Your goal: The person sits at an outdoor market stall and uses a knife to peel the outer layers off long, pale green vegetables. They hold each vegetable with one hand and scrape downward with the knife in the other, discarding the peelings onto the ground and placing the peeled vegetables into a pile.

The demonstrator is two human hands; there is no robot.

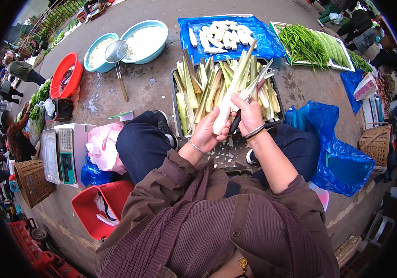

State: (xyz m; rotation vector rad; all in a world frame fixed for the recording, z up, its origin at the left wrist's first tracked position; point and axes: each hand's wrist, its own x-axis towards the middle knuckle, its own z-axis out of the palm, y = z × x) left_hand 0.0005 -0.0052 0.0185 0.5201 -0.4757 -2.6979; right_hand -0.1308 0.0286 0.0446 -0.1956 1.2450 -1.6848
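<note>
My left hand (205,129) is closed round the pale lower end of a water bamboo shoot (225,109), whose green leafy top points up and away. In my right hand (250,116) is a knife with a black handle (236,123); its thumb lies against the shoot, and the blade is mostly hidden by the fingers and leaves. Under both hands stands a black crate (177,109) full of unpeeled water bamboo shoots (192,95). Beyond it, peeled white shoots (226,35) lie on a blue plastic sheet (187,28).
Two light-blue basins (163,44), a strainer (116,51) and a red basin (74,69) are at far left. A scale (65,160), pink bag (105,146) and red bin (87,208) stand left. Green peppers (302,44) and blue bags (342,162) are right.
</note>
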